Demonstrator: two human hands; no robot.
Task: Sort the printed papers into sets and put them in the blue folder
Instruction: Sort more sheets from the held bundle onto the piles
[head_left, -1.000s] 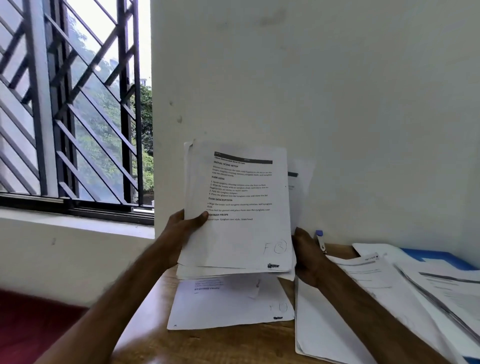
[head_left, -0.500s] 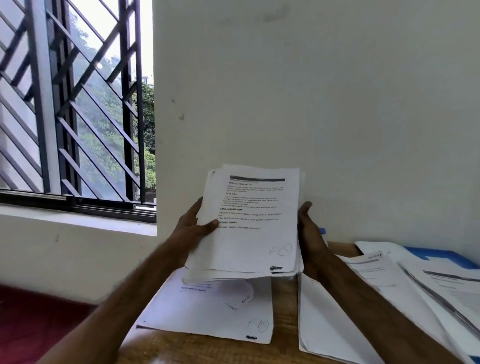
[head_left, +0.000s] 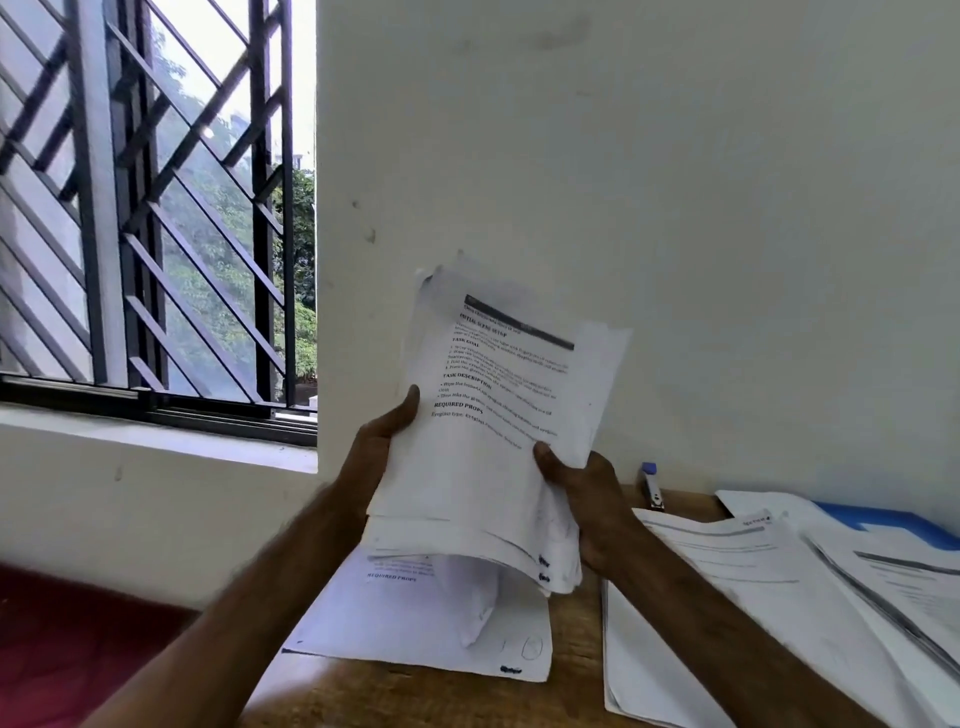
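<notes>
I hold a stack of printed papers (head_left: 483, 441) upright above the wooden table (head_left: 571, 649), tilted to the right. My left hand (head_left: 374, 447) grips its left edge, thumb on the front sheet. My right hand (head_left: 587, 493) grips the lower right edge, thumb on the front. Below the stack a loose printed sheet (head_left: 415, 623) lies flat on the table. The blue folder (head_left: 883, 525) lies at the far right against the wall, mostly covered by other papers.
Several sets of printed papers (head_left: 753, 597) spread over the right side of the table. A stapler with a blue end (head_left: 650, 486) lies near the wall behind my right hand. A barred window (head_left: 156, 208) and its sill are to the left.
The stack has been raised and tilted to the right. My right hand has shifted from the stack's side to its lower right edge, thumb now on the front.
</notes>
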